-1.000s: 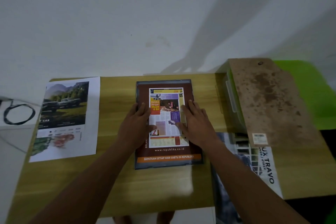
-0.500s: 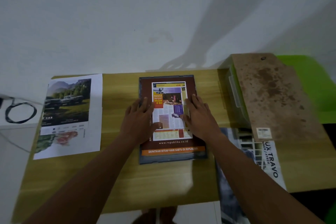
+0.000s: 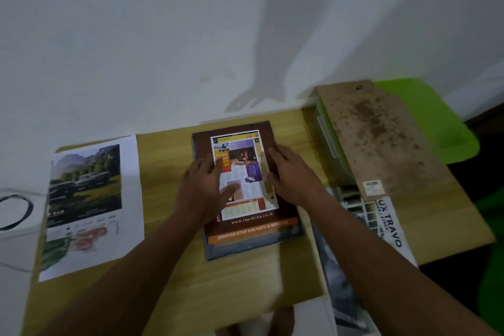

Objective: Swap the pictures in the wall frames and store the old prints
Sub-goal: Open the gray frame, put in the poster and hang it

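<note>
left hand [image 3: 203,188] and right hand [image 3: 293,174] lie flat, fingers straight, gripping nothing, on the print [image 3: 245,172] over the frame [image 3: 245,249], mid tabletop [image 3: 169,161]. risk: uneven pressure skews or creases the print; frame may slide.

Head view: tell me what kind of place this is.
Probably a plain room at home: a small wooden table against a bare white wall, with a loose print and a frame on it.
</note>
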The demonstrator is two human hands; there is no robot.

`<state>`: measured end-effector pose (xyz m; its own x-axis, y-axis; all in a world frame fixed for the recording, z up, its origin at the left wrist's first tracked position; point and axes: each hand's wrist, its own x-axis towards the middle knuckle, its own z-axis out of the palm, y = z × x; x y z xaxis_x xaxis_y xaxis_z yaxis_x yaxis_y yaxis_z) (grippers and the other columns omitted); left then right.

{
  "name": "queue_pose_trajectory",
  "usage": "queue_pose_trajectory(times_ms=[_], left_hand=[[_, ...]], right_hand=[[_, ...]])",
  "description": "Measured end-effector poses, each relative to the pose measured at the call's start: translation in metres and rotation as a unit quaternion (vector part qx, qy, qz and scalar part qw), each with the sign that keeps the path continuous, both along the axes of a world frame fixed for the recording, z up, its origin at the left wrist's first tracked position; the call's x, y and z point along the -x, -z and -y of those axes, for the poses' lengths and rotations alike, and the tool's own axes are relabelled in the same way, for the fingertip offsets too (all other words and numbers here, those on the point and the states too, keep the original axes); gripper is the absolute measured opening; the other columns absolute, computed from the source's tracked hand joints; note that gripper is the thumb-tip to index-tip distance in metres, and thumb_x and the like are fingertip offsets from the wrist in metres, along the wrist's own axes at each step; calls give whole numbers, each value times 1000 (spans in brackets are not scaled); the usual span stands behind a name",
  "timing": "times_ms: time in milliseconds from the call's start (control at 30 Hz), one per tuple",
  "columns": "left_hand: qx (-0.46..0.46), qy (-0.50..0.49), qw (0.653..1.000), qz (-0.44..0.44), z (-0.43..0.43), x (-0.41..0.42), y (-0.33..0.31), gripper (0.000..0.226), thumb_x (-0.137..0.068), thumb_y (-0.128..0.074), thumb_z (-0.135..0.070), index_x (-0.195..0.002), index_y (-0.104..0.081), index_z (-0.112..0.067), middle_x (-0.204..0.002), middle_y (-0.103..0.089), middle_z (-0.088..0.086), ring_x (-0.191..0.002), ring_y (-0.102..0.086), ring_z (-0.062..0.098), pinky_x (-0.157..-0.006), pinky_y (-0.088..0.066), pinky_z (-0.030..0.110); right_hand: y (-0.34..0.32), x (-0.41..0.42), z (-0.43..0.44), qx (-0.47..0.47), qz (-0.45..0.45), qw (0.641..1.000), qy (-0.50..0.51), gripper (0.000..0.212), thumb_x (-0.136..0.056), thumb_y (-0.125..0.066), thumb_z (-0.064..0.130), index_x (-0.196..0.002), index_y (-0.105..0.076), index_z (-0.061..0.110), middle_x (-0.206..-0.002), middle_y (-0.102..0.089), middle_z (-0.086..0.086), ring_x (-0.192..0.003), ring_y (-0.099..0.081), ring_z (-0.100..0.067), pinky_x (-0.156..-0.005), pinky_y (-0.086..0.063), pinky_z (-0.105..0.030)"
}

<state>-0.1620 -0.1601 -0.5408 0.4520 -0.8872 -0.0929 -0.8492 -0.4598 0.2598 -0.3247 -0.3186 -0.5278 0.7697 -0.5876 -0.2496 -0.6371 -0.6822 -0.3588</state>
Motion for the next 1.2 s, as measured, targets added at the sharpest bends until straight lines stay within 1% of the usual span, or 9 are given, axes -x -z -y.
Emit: queue_pose_trajectory(times_ms=[167, 333, 567, 667, 733, 833, 933, 1100, 1200], left_hand=[[62, 18, 996, -53, 43, 27, -44, 56, -93, -52, -49, -136, -52, -13, -136, -57, 8, -127, -49, 26, -103, -40, 38], [120, 11, 988, -96, 103, 78, -77, 51, -93, -52, -49, -130, -58, -14, -127, -63, 6, -121, -55, 21, -101, -43, 35], [109, -46, 976, -184, 170, 151, -86, 57, -88, -60, -48, -131, -56, -10, -120, -64, 12, -108, -61, 26, -92, -50, 39], [80, -75, 973, -205, 186, 174, -82, 64, -87, -62, -50, -136, -53, -9, -125, -62, 13, -112, -59, 27, -93, -48, 33], [81, -103, 962, -240, 192, 191, -80, 61, -88, -66, -43, -137, -51, -9, -126, -62, 10, -107, -59, 23, -86, -44, 26], [94, -134, 942, -291, 199, 210, -78, 53, -86, -71, -26, -133, -54, -7, -116, -66, 8, -86, -54, 13, -75, -41, 21], [118, -169, 928, -310, 205, 216, -75, 57, -82, -77, -19, -133, -54, -7, -98, -62, 2, -81, -55, 13, -71, -42, 22], [138, -194, 907, -347, 208, 214, -75, 76, -74, -82, -13, -141, -46, -16, -86, -59, -7, -83, -61, 14, -67, -48, 23], [138, -192, 880, -412, 201, 202, -80, 79, -74, -80, -3, -142, -45, -20, -80, -63, -4, -85, -67, 18, -71, -53, 28]], right_hand=[[-44, 26, 23, 20, 11, 1000, 22, 59, -100, -50, 37, -152, -31, 14, -158, -30, -10, -142, -36, -28, -108, -39, -39], [-78, 77, 79, 82, 23, 995, 42, 50, -95, -55, 33, -137, -48, 8, -134, -54, -15, -116, -54, -35, -87, -48, -39], [-91, 163, 156, 93, -9, 987, 132, 45, -90, -59, 31, -128, -53, 8, -124, -54, -19, -114, -53, -39, -87, -47, -43], [-81, 194, 179, 76, -55, 982, 164, 48, -89, -61, 36, -125, -51, 6, -121, -49, -21, -115, -49, -42, -90, -49, -47], [-71, 212, 189, 57, -70, 979, 183, 51, -87, -65, 43, -121, -53, 8, -120, -48, -19, -114, -48, -42, -91, -49, -49], [-62, 225, 198, 18, -58, 976, 211, 55, -82, -69, 53, -115, -58, 11, -118, -51, -17, -111, -49, -40, -90, -48, -46], [-57, 225, 207, -1, -32, 975, 221, 50, -74, -75, 56, -98, -61, 14, -111, -59, -14, -109, -49, -35, -85, -48, -43], [-68, 225, 212, -57, -3, 961, 270, 79, -57, -87, 56, -114, -57, 11, -120, -54, -16, -106, -55, -36, -86, -51, -43], [-70, 222, 211, -88, 45, 958, 269, 108, -31, -79, 69, -124, -58, 19, -124, -58, -12, -109, -58, -33, -90, -53, -46]])
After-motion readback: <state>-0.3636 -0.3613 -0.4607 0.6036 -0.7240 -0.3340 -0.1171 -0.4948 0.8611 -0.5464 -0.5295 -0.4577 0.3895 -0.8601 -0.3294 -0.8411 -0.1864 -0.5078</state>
